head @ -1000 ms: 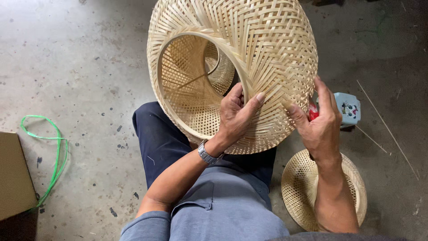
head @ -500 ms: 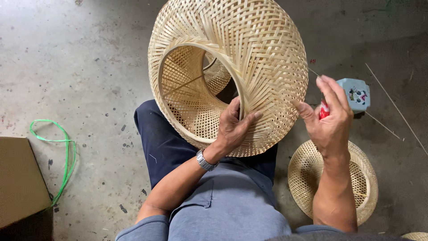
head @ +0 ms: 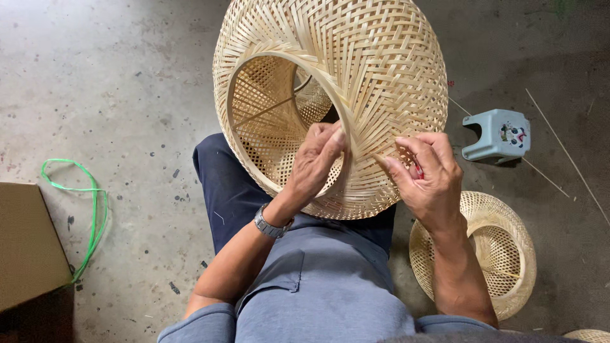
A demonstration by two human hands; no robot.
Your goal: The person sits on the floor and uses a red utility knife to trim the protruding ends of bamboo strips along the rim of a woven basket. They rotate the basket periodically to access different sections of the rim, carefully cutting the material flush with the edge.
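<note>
A large woven bamboo basket (head: 356, 76), round and pale, rests on my lap with its open ring mouth turned toward me. My left hand (head: 314, 162) grips the inner rim of that mouth, fingers curled over the hoop. My right hand (head: 429, 174) presses against the outer weave near the rim and holds a small red tool (head: 418, 170), mostly hidden by the fingers. A metal watch (head: 272, 225) sits on my left wrist.
A smaller woven bamboo basket (head: 508, 251) lies on the concrete floor by my right forearm. A small pale blue plastic stool (head: 499, 133) stands beyond it, with thin bamboo strips (head: 565, 152) nearby. At left lie a green plastic strap (head: 92, 203) and a cardboard box (head: 28, 244).
My left hand has slid from the basket's outer weave onto the rim of its mouth. My right hand has come in against the weave. The basket has turned slightly.
</note>
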